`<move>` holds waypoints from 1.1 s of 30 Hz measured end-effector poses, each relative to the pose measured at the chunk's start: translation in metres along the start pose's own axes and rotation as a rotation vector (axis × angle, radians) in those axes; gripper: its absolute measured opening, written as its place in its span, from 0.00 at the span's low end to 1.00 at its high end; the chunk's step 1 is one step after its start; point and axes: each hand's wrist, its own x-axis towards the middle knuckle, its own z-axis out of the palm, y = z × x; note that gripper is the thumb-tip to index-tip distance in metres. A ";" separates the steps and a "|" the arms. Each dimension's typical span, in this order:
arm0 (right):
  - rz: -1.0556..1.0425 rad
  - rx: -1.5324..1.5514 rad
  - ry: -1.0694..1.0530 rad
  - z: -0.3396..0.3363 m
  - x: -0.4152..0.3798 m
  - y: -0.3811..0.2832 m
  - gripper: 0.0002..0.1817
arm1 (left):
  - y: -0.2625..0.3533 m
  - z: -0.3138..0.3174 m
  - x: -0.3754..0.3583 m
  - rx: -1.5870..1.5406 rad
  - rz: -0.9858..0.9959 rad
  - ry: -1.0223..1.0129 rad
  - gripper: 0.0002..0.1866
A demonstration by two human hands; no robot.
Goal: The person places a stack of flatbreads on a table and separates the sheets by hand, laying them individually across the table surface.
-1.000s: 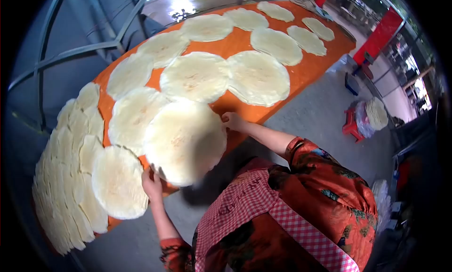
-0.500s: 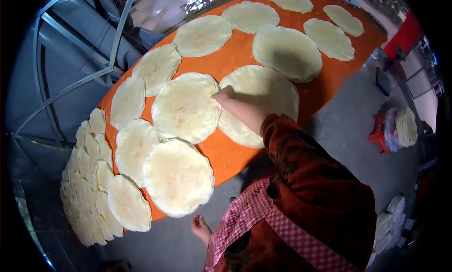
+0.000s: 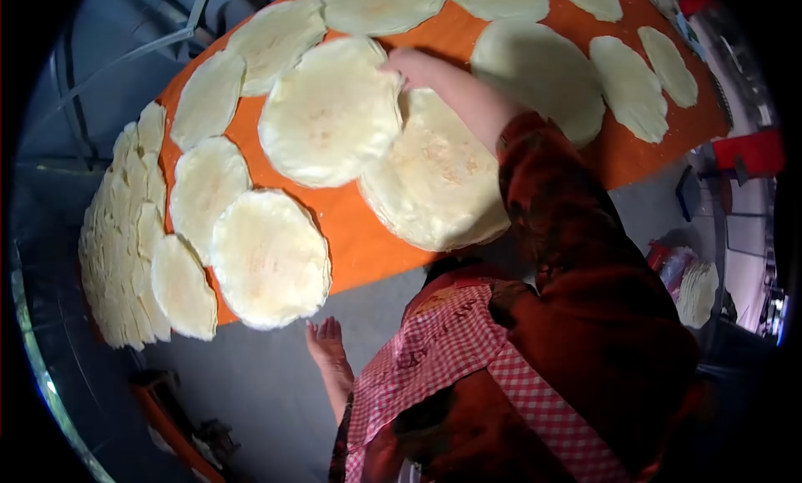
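Observation:
My right hand (image 3: 408, 66) reaches over the orange table (image 3: 347, 241) and pinches the upper right edge of a round, pale flatbread (image 3: 327, 111) with light brown spots. The right edge of this flatbread overlaps a thick stack of flatbreads (image 3: 443, 178) beside it, partly covered by my forearm. My left hand (image 3: 327, 344) hangs low past the table's near edge, fingers stretched out and holding nothing. Just above it, another flatbread (image 3: 271, 257) juts over that edge.
More flatbreads (image 3: 276, 44) lie spread along the far side. A dense overlapping heap of flatbreads (image 3: 121, 241) covers the table's left end. Metal bars (image 3: 142, 57) stand behind it. Another flatbread stack (image 3: 697, 294) is off the table at the right.
The view has shifted. The flatbread at my right hand has moved right relative to its neighbours, farther from the near one. My left hand has gone from curled to outstretched.

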 end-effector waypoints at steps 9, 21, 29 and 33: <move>-0.061 0.161 0.750 0.044 0.064 0.108 0.18 | -0.007 0.140 -0.026 0.295 0.434 -0.619 0.09; -0.879 -0.876 -0.289 0.275 -0.151 -0.167 0.11 | 0.125 0.175 -0.021 -0.436 0.208 -0.874 0.33; -0.539 -0.774 -0.820 0.352 -0.121 0.038 0.14 | 0.074 0.134 0.012 -0.650 0.095 -0.675 0.40; -0.122 -0.512 -0.884 0.347 -0.100 0.068 0.14 | 0.055 0.124 0.018 -0.605 0.044 -0.668 0.38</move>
